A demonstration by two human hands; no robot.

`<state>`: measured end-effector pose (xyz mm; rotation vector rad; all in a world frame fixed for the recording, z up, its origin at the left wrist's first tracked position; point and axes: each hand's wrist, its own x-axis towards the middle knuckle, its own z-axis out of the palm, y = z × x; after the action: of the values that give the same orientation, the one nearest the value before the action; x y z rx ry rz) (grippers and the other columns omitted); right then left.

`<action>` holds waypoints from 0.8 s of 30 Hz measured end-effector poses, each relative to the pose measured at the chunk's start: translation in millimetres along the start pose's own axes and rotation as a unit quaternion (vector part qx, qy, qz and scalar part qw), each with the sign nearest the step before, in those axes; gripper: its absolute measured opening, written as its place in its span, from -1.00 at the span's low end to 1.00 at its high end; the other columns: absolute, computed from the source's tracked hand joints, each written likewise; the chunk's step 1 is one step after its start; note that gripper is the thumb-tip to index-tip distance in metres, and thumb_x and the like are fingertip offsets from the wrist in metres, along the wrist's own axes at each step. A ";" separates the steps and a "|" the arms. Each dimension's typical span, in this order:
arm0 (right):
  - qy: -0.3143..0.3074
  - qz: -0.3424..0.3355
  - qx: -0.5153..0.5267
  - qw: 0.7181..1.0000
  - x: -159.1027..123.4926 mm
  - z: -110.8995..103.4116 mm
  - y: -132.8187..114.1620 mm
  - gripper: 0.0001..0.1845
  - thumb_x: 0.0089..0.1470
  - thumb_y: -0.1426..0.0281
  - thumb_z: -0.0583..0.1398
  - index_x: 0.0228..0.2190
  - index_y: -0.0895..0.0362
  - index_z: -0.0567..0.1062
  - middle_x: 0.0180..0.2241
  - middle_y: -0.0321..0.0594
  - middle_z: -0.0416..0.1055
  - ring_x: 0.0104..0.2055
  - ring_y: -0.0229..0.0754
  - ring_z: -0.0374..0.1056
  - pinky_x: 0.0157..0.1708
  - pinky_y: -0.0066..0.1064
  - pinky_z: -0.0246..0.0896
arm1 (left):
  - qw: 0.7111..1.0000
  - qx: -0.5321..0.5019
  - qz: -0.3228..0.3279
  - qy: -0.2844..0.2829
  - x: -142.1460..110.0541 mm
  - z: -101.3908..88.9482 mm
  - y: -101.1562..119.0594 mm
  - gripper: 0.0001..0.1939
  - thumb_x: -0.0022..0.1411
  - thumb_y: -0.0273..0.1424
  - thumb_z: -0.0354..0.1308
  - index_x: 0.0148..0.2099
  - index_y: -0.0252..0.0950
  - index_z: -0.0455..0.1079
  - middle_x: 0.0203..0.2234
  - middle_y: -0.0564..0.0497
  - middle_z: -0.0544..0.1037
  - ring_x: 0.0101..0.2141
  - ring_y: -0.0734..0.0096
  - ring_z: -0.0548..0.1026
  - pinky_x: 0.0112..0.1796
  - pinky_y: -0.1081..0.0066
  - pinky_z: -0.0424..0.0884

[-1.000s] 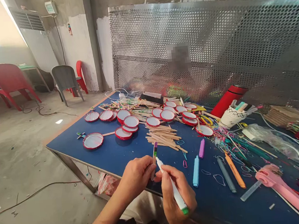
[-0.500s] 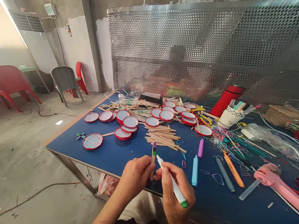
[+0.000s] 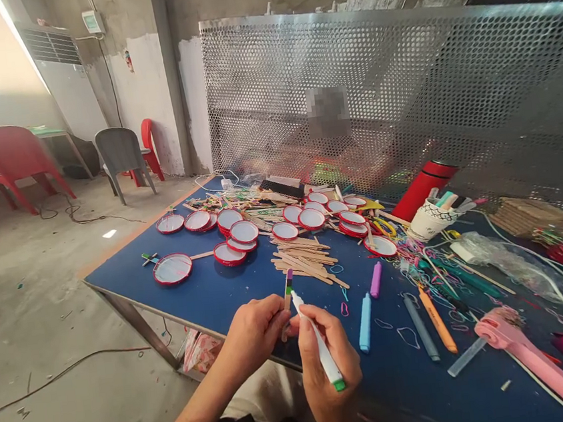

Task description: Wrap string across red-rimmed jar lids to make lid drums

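My left hand (image 3: 255, 330) pinches a wooden craft stick (image 3: 287, 292) upright over the near edge of the blue table (image 3: 209, 292); the stick's top bears coloured bands. My right hand (image 3: 327, 354) grips a white marker (image 3: 320, 350) with a green end, its tip touching the stick. Both hands sit close together in front of me. A heap of bare wooden sticks (image 3: 304, 257) lies just beyond them.
Several round red-rimmed lids (image 3: 236, 236) spread over the table's far left. Loose markers (image 3: 365, 313), rubber bands, a pink tool (image 3: 522, 350), a red flask (image 3: 423, 189) and a cup of pens (image 3: 430, 219) lie right. A perforated metal screen (image 3: 400, 91) with a person behind it stands at the back. Chairs stand left.
Both hands keep their hold and barely shift; the marker tip has edged along the stick. The view has drifted slightly.
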<state>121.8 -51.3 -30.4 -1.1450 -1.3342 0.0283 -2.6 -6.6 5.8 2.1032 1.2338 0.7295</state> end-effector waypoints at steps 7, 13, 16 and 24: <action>0.009 -0.004 -0.009 1.000 0.6 -0.1 -2.0 -0.86 0.26 0.41 0.13 -0.21 0.14 0.50 -0.39 -0.19 0.58 -0.37 -0.16 0.56 -0.40 -0.38 0.49 | 1.000 -0.002 0.003 0.011 0.7 -0.2 -0.7 -0.70 0.35 -0.35 -0.05 -0.45 -0.23 0.27 -0.56 0.11 0.47 -0.49 0.43 0.40 -0.40 0.48 0.25; 0.009 -0.010 -0.015 1.000 1.8 -1.1 -2.8 -0.86 0.26 0.40 0.12 -0.22 0.12 0.50 -0.43 -0.26 0.57 -0.48 -0.22 0.53 -0.40 -0.40 0.48 | 1.000 0.011 -0.004 0.001 1.4 -0.4 0.3 -0.70 0.36 -0.34 -0.06 -0.45 -0.23 0.26 -0.54 0.09 0.48 -0.47 0.41 0.41 -0.39 0.46 0.25; 0.001 -0.015 -0.016 1.000 1.6 -0.4 -1.5 -0.86 0.26 0.40 0.12 -0.21 0.12 0.49 -0.39 -0.21 0.58 -0.42 -0.18 0.55 -0.37 -0.37 0.49 | 1.000 0.021 -0.006 0.001 1.3 -0.1 0.0 -0.71 0.36 -0.33 -0.08 -0.43 -0.23 0.27 -0.53 0.08 0.48 -0.45 0.40 0.42 -0.38 0.47 0.26; -0.028 -0.023 -0.002 0.999 1.2 -2.5 -1.5 -0.85 0.28 0.41 0.10 -0.19 0.11 0.47 -0.36 -0.21 0.58 -0.34 -0.16 0.56 -0.37 -0.38 0.50 | 0.999 0.038 -0.018 -0.004 0.3 -0.1 1.0 -0.72 0.37 -0.33 -0.09 -0.38 -0.24 0.31 -0.50 0.04 0.52 -0.43 0.36 0.45 -0.37 0.45 0.28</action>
<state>123.3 -52.9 -28.1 -1.1228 -1.4106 0.0245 -1.9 -6.7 6.6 2.1370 1.3110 0.6666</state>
